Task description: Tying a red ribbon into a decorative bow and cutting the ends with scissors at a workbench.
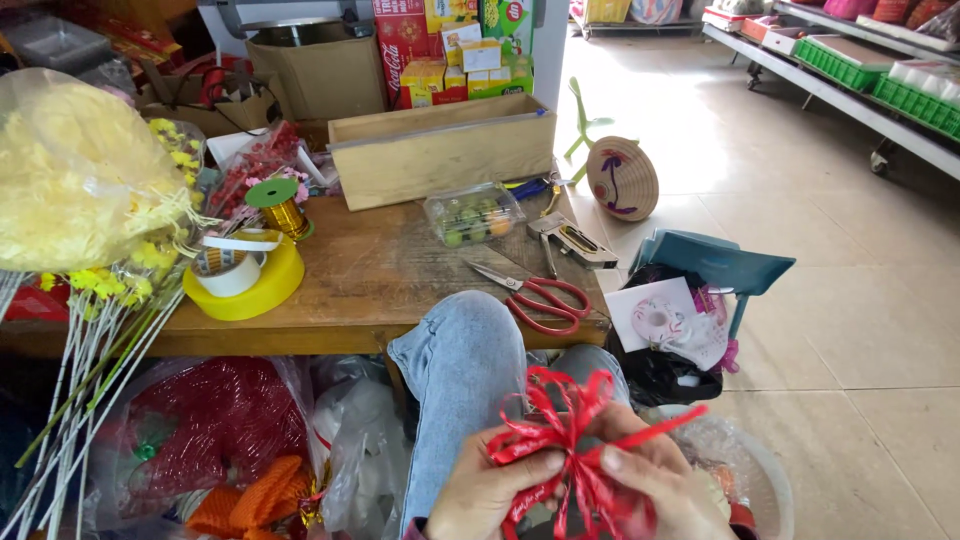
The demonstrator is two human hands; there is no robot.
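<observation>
red ribbon bow (pixel 565 440) sits low in the head view, over the person's lap, pinched between both hands. left hand (pixel 490 490) grips the bow from the left side, thumb pressed on the gathered middle; right hand (pixel 655 485) closes on it from the right, thumb laid across the same knot, so the two hands meet at the bow's centre. loops of the ribbon stand up above the fingers and one loose tail sticks out to the right. a knee in pale blue jeans (pixel 460 370) rises just behind the bow.

beyond the knee lies the wooden tabletop (pixel 390 280). red-handled scissors (pixel 535 295) rest near its front edge, a metal staple gun (pixel 570 240) lies a little farther back, and a clear plastic box of small coloured pieces (pixel 472 213) sits near the middle. a long wooden crate (pixel 440 150) stands at the back. on the left are a yellow tape roll (pixel 245 280) and a gold ribbon spool with a green top (pixel 278 205). yellow artificial flowers wrapped in clear film (pixel 80 180) fill the left edge.
</observation>
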